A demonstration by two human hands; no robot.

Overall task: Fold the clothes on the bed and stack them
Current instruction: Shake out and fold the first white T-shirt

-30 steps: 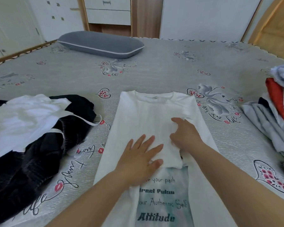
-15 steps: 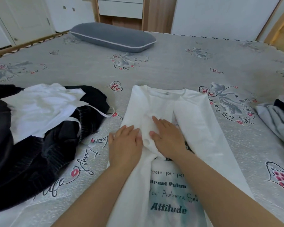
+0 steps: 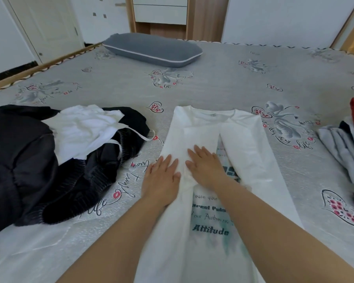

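A white T-shirt (image 3: 243, 139) with a teal printed slogan lies lengthwise on the bed, its collar away from me and both side panels folded inward. My left hand (image 3: 161, 176) lies flat with straight fingers on the shirt's left folded edge. My right hand (image 3: 204, 166) presses flat on the left folded panel beside it, fingers spread. To the left sits a heap of black clothes (image 3: 29, 160) with a white garment (image 3: 86, 127) on top. At the right edge is a pile of grey, red and white clothes (image 3: 343, 144).
The bed (image 3: 223, 82) has a grey sheet printed with hearts and script. A grey pillow (image 3: 151, 49) lies at its far side. Beyond it stand white doors and a wooden cabinet with drawers (image 3: 159, 11). A wooden bed rail runs along the far left.
Both hands slid left across the shirt, from its middle to its left folded panel. The left panel has shifted left, baring more of the print between the two folds. The view moved closer.
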